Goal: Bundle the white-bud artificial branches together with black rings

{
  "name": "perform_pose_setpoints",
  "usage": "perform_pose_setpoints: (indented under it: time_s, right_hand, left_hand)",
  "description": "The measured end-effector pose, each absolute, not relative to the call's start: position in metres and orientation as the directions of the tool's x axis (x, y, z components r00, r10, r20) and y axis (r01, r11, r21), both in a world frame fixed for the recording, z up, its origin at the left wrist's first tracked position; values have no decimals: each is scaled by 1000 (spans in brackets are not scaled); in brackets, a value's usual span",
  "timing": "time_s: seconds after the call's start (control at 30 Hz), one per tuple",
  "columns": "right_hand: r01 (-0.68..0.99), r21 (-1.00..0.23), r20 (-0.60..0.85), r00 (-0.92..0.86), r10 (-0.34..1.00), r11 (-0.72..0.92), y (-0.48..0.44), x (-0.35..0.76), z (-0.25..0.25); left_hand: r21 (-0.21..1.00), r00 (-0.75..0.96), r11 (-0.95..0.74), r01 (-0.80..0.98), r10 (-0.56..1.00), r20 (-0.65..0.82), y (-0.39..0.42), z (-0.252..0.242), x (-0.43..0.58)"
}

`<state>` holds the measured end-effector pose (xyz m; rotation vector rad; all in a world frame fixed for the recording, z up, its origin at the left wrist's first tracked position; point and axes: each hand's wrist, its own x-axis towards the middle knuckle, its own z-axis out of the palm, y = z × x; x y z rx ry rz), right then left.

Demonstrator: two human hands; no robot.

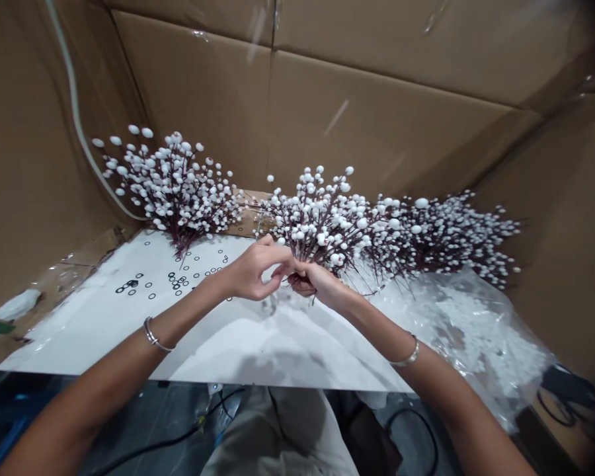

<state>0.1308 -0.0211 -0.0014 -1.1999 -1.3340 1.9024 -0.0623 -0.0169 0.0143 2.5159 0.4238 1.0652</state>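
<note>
My right hand (323, 284) is wrapped round the lower stems of a bunch of white-berry sprays (322, 221), whose berries fan out above it. Close against it, my left hand (262, 270) has its thumb and index finger bent into a loop, the fingertips meeting the stems near my right fingers. Whatever the left fingertips pinch is too small or hidden to name. Small black rings (180, 281) lie scattered on the white tabletop (218, 350) left of my hands.
Another berry bunch (178, 185) stands at the back left. More sprays (446, 231) are heaped at the back right, beside a clear plastic bag (486, 330) with white contents. Cardboard walls (203, 86) enclose the table, and a pale cable (74, 99) hangs at the left.
</note>
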Motion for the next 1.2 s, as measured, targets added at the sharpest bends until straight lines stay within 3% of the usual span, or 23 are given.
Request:
perform_pose_setpoints:
  time_s: [0.17,0.5,0.63,0.83,1.2]
  right_hand:
    - [-54,-923,-298,-526,797,-381,-21,134,-3]
    - [-257,-833,-276,-574,771,-490,-22,131,0]
    - [-343,-842,-192,-534,824,-418,-19,129,-3]
    - [-344,-893,-124,-430,894,-289,-20,124,-7]
    - [-345,-932,-42,-195,980,-109,-22,120,-15]
  left_hand:
    - [626,630,-767,142,558,540,-20,-7,-67]
    - [803,485,-584,-118,672,559,-33,-36,-55]
    - [836,434,-489,-248,716,547,-29,-44,-49]
    - [825,376,-265,-499,792,482,-29,-51,-43]
    - [833,349,-273,-480,812,468,-35,-50,-39]
